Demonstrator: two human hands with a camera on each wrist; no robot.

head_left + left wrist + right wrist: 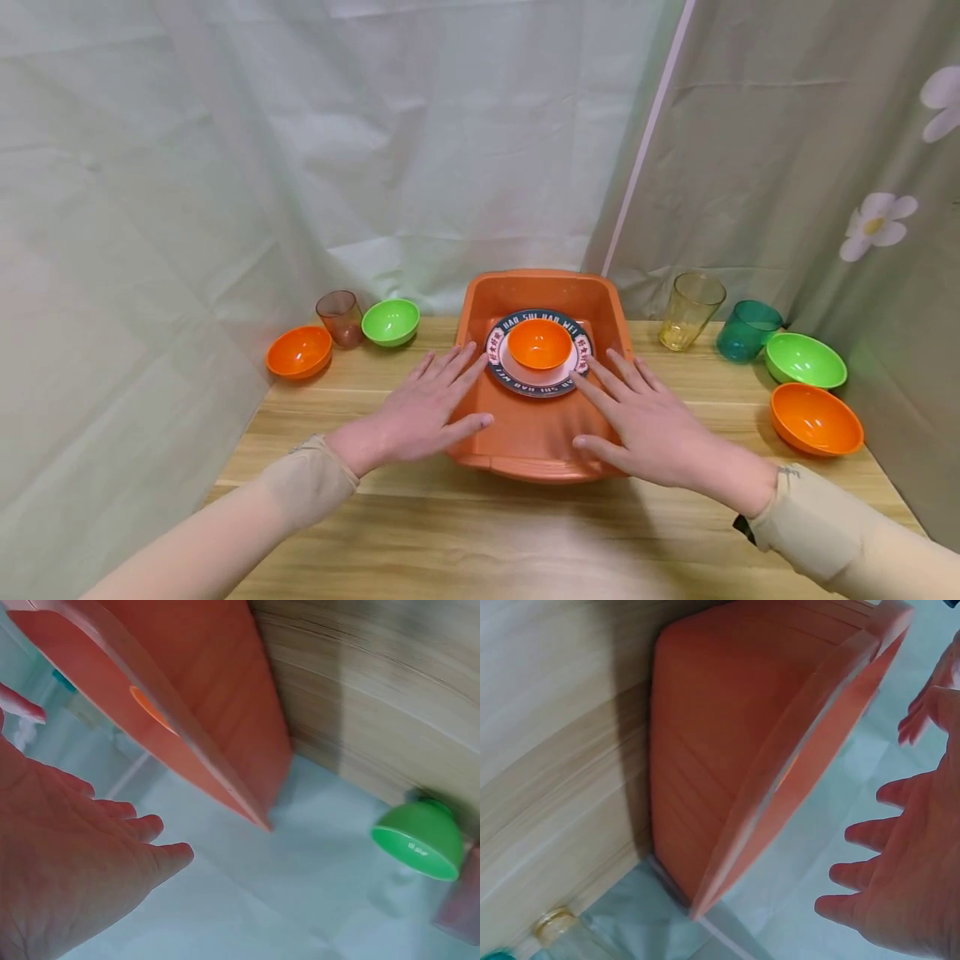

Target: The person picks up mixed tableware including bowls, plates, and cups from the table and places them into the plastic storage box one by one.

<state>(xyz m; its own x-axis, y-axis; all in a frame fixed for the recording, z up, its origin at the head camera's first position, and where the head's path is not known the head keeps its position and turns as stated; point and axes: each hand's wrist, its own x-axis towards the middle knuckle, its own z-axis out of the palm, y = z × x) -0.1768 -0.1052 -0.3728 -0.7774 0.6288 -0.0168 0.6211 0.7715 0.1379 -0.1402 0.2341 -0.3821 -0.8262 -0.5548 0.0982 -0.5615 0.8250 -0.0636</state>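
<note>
An orange plastic basin [525, 433] stands in the middle of the table. Inside it lies a plate [517, 379] with a dark lettered rim, and a small orange bowl [540, 344] sits on that plate. My left hand [427, 408] hovers over the basin's left side, fingers spread and straight, holding nothing. Over the right side my right hand [645, 421] is held the same way, palm down. Both wrist views show a gap between each hand and the basin's rim [142, 682].
At the left stand an orange bowl [300, 352], a reddish cup [341, 318] and a green bowl [391, 322]. To the right are a yellow glass [692, 311], a teal cup [747, 331], a green bowl [806, 361] and an orange bowl [816, 419]. Curtains [450, 142] hang behind the table.
</note>
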